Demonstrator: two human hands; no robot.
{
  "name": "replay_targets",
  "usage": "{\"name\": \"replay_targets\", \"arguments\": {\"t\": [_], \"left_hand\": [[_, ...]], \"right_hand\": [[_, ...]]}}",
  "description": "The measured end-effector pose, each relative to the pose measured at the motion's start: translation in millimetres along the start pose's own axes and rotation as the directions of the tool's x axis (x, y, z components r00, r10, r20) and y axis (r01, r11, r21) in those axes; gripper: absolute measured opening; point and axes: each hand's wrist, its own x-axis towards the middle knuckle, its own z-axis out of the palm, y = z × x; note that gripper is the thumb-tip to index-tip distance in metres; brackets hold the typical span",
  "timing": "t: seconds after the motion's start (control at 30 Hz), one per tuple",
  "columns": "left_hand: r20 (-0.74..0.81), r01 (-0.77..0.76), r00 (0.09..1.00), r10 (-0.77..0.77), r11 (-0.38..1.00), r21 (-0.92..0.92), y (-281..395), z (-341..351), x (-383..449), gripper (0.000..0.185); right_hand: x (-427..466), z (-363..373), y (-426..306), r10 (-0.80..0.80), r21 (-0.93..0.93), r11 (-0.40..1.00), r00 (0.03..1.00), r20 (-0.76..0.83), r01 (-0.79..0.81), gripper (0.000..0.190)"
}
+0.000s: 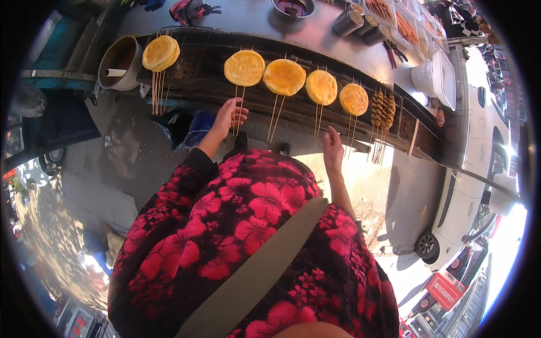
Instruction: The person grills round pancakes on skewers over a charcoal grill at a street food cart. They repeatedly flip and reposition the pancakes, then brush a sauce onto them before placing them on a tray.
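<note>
My left hand [230, 116] is at the bare skewer ends below a round golden flatbread [244, 68]; its fingers are loosely curled, and whether they grip the sticks I cannot tell. My right hand [333, 148] is held with its fingers apart and nothing in it. It hovers beside the sticks of a smaller flatbread [321, 87]. Between the hands, a broad flatbread [284, 77] lies over the long charcoal grill [291, 105] on two skewers. Farther right are another flatbread [353, 99] and a bunch of spiral-cut skewers [382, 109].
Stacked skewered flatbreads [160, 53] sit at the grill's left end, beside a pot [120, 63] with a white handle in it. Behind the grill, a metal counter [249, 21] holds a bowl [293, 7], shakers [348, 23], red-handled tongs [391, 55] and skewer trays [405, 29]. A white car [460, 211] stands right.
</note>
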Motion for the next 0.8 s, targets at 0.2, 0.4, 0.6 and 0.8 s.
{"name": "replay_targets", "arguments": {"t": [0.2, 0.4, 0.6, 0.8], "left_hand": [[-0.081, -0.01, 0.997, 0.012, 1.0, 0.025, 3.3, -34.7, -3.7, 0.039], [-0.115, -0.004, 0.993, 0.009, 0.999, 0.05, 8.5, -60.8, -5.7, 0.036], [-0.093, 0.006, 0.996, 0.0, 0.998, 0.069, 12.1, -64.8, -3.4, 0.035], [-0.109, 0.024, 0.994, -0.015, 0.996, 0.082, 9.0, -74.4, -5.6, 0.036]], "right_hand": [[-7.1, 18.8, -1.3, 0.027, -0.065, 0.997, 0.997, -0.075, -0.032, 0.05], [10.4, 45.1, 0.1, -0.211, -0.276, 0.947, 0.966, -0.149, 0.164, 0.066], [25.6, 36.7, -7.2, -0.151, -0.18, 0.975, 0.983, -0.108, 0.13, 0.059], [12.8, 18.9, -36.3, 0.19, 0.765, 0.596, 0.968, 0.162, -0.245, 0.046]]}}
